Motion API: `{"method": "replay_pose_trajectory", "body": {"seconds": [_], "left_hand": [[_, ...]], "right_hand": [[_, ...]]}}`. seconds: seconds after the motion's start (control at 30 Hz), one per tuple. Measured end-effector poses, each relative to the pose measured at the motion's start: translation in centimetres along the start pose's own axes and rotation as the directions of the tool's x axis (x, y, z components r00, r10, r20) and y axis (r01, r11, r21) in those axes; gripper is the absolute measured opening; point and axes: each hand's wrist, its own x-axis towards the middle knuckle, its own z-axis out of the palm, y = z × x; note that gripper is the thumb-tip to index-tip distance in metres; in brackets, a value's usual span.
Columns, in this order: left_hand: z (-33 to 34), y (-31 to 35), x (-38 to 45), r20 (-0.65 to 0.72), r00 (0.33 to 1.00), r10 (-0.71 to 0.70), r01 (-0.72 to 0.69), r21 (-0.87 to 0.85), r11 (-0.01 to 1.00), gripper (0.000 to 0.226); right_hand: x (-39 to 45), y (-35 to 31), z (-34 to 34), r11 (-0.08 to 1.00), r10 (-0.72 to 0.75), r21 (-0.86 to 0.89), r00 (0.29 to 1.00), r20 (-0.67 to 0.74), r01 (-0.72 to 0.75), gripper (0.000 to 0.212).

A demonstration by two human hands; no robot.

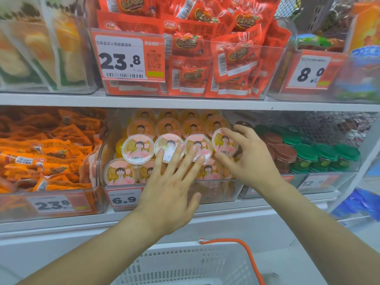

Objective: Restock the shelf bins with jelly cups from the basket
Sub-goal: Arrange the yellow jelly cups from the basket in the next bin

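At frame centre, the left hand (pixel 171 189) lies spread, straight fingertips pressing the front row of jelly cups (pixel 170 148) in the clear bin (pixel 218 192). The right hand (pixel 245 156) pinches the rightmost jelly cup (pixel 224 144). The white basket (pixel 185 264) sits at bottom centre.

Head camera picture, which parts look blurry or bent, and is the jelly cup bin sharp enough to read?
Head view: centre sharp, the 6.9 tag on the jelly cup bin readable; left bags and right edge smeared; shelf edge bows from the wide-angle lens; lighting even.
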Motion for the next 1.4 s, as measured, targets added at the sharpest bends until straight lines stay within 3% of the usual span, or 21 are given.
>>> {"method": "replay_pose_trajectory", "body": {"seconds": [0.1,0.3,0.7,1.13,1.4], "left_hand": [[0.4,-0.2,-0.2,0.005,1.0,-0.001,0.001,0.019,1.0,0.078],[0.8,-0.5,-0.2,0.004,1.0,0.005,-0.005,0.035,0.999,0.078],[1.4,-1.7,0.0,-0.025,0.998,0.055,-0.054,0.049,0.997,0.073],[1.6,-1.6,-0.2,-0.055,0.997,0.045,-0.044,0.035,0.998,0.074],[1.4,-0.8,-0.3,-0.032,0.999,0.013,-0.009,0.122,0.992,0.081]], "right_hand": [[-0.2,0.1,0.3,0.996,-0.04,-0.073,0.999,0.029,0.042,0.06],[-0.3,-0.1,0.6,0.991,-0.073,-0.118,0.995,-0.063,0.065,0.052],[-0.6,0.0,0.4,0.998,-0.019,-0.064,0.999,0.026,0.02,0.059],[-1.1,0.8,0.3,0.99,-0.108,-0.083,0.993,0.047,0.112,0.059],[-1.2,1.0,0.3,0.991,-0.11,-0.075,0.992,0.053,0.114,0.059]]}}
